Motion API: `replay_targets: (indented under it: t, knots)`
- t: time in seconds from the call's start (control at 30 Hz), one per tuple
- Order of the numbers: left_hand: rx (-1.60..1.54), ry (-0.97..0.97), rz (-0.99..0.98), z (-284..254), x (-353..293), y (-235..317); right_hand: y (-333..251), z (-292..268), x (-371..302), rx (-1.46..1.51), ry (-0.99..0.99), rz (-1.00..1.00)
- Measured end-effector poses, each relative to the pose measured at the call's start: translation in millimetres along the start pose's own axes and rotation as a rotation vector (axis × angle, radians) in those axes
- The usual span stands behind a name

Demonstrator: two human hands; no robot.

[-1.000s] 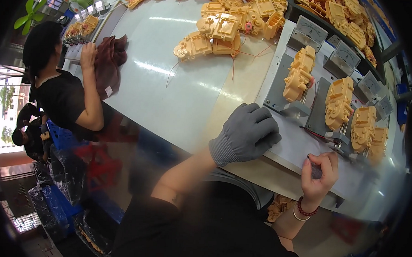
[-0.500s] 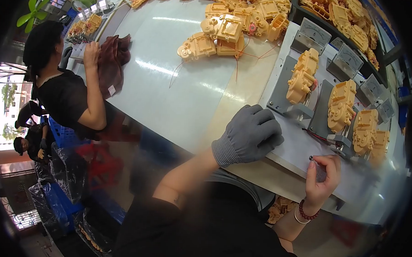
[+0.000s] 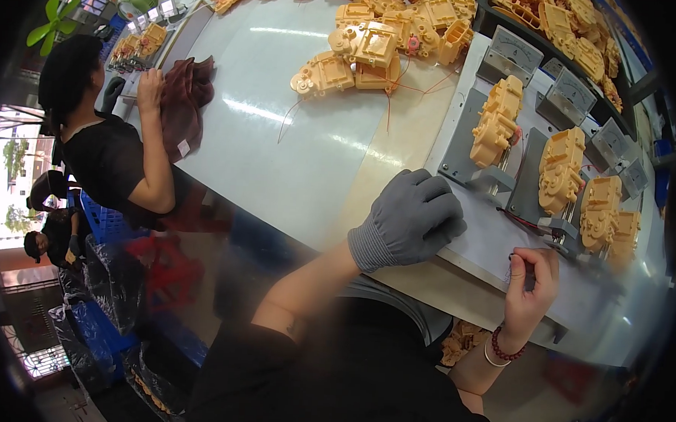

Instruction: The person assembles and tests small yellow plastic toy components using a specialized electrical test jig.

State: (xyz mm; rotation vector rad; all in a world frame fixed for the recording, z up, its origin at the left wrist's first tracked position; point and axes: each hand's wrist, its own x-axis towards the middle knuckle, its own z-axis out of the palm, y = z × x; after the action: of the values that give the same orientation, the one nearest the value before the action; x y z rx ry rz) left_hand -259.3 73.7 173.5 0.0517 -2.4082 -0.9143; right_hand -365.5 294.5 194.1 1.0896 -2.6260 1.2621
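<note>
My left hand (image 3: 413,223), in a grey knitted glove, rests at the bench edge with its fingers curled under. Whatever its palm may hold is hidden. My bare right hand (image 3: 532,283) is raised in front of the test fixtures, thumb and forefinger pinching a small dark round piece (image 3: 511,256). Cream plastic gear housings stand in a row on grey fixtures: one housing (image 3: 497,121) beyond my left hand, a second housing (image 3: 561,170) farther right, and another housing (image 3: 600,211) beyond my right hand. Neither hand touches them.
Analog panel meters (image 3: 512,54) stand behind the fixtures. A heap of cream housings (image 3: 406,33) with thin red wires lies on the far bench. A black crate (image 3: 546,28) holds more housings. At left a co-worker (image 3: 107,140) sits beside a brown cloth (image 3: 186,99).
My right thumb and forefinger have shifted around the small piece, which shows less now. My left hand stays nearly still. The co-worker's gloved hand has moved slightly.
</note>
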Motion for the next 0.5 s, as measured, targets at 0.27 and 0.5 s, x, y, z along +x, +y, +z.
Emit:
replay_targets:
  t: [0.27, 0.5]
  knots:
    - [0.04, 0.011, 0.021, 7, 8, 4, 4, -5, 0, -0.022, 0.034, -0.041]
    - [0.098, 0.21, 0.044, -9, 15, 29, 4, -6, -3, 0.188, 0.144, -0.046]
